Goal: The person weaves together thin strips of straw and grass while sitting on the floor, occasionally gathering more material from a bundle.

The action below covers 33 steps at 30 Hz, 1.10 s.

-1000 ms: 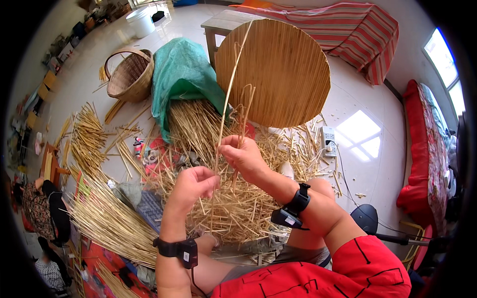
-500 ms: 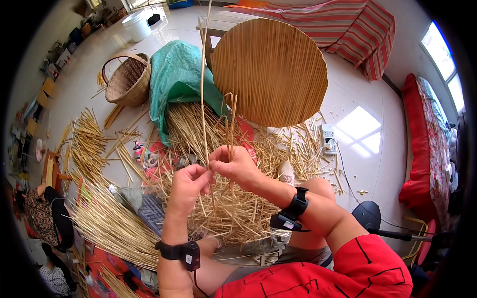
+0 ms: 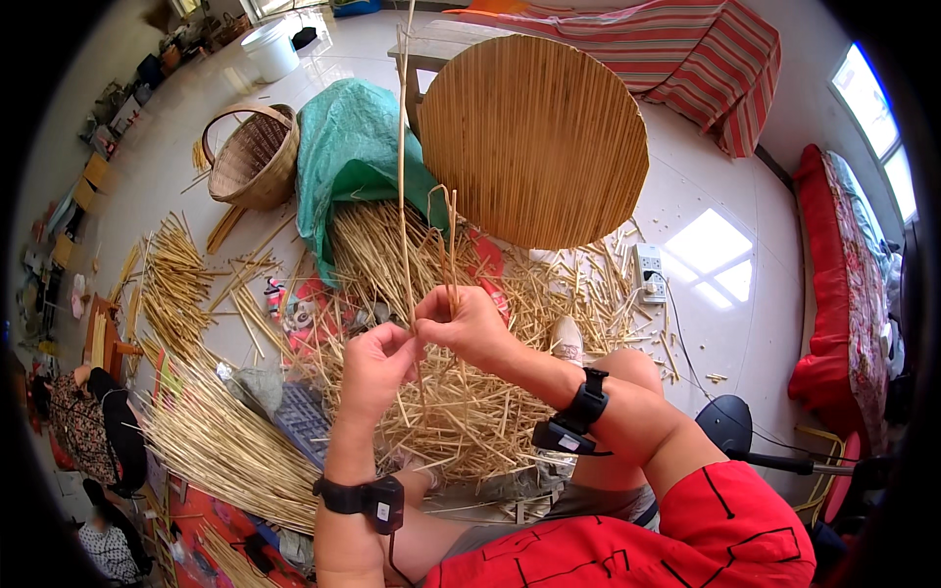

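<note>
A long straw stalk stands nearly upright, pinched between the fingertips of my left hand. My right hand is closed too, its fingertips meeting the left ones at the stalk. A few shorter bent straw stalks rise out of my right hand. Below both hands spreads a heap of loose straw pieces. Beyond them, a green woven sack lies with a bundle of straw coming out of its mouth.
A round straw disc leans against a wooden bench. The wicker basket stands left of the sack. Long straw lies at my left. At the right are a power strip with a cable and a black round base.
My left hand has shifted slightly right, and its wrist strap with it. The bent stalks in my right hand have tilted a little to the left.
</note>
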Tool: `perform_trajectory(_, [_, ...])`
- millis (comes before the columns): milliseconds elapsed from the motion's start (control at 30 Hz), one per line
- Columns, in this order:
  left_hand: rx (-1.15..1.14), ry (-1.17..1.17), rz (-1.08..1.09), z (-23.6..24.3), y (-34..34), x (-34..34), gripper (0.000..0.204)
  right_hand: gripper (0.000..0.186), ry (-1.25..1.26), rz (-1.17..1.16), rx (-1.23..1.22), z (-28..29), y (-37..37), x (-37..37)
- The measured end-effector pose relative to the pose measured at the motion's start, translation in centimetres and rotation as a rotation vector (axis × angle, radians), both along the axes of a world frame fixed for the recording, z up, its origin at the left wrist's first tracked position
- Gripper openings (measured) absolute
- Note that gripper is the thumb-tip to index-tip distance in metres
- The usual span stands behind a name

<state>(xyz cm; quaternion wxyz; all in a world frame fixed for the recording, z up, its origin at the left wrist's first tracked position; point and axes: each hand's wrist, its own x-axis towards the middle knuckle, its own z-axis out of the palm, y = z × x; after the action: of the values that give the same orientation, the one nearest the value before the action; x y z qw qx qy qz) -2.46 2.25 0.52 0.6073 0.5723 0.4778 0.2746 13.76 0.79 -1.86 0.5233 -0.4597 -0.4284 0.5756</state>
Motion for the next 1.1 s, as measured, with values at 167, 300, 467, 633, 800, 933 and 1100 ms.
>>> perform_trajectory(167, [0.031, 0.013, -0.011, -0.4, 0.0, -0.1, 0.017, 0.006, -0.008, -0.021, -0.01, 0.1, -0.1, -0.2])
perform_trajectory(300, [0.027, 0.012, -0.006, -0.1, 0.1, -0.2, 0.017, 0.008, 0.048, -0.029, -0.015, 0.6, -0.2, -0.3])
perform_trajectory(467, [0.017, 0.011, -0.021, 0.1, 0.2, -0.2, 0.018, 0.011, 0.015, 0.0, -0.049, 1.1, -0.2, 0.0])
perform_trajectory(633, [-0.053, -0.063, -0.039, 0.3, 0.3, -0.5, 0.018, 0.013, 0.059, -0.027, -0.122, 1.4, 0.0, 0.1])
perform_trajectory(800, [-0.106, -0.103, 0.028, 0.7, 0.2, -0.2, 0.015, 0.013, 0.165, 0.025, -0.131, 0.7, 0.2, 0.5])
perform_trajectory(933, [-0.044, -0.292, 0.218, 0.0, 1.3, -0.8, 0.018, 0.018, 0.076, 0.093, -0.11, 1.1, -0.2, 0.0])
perform_trajectory(1100, [-0.084, -0.402, 0.267, -0.6, 1.6, -1.3, 0.011, 0.022, 0.088, 0.193, -0.134, 0.2, -0.6, -0.9])
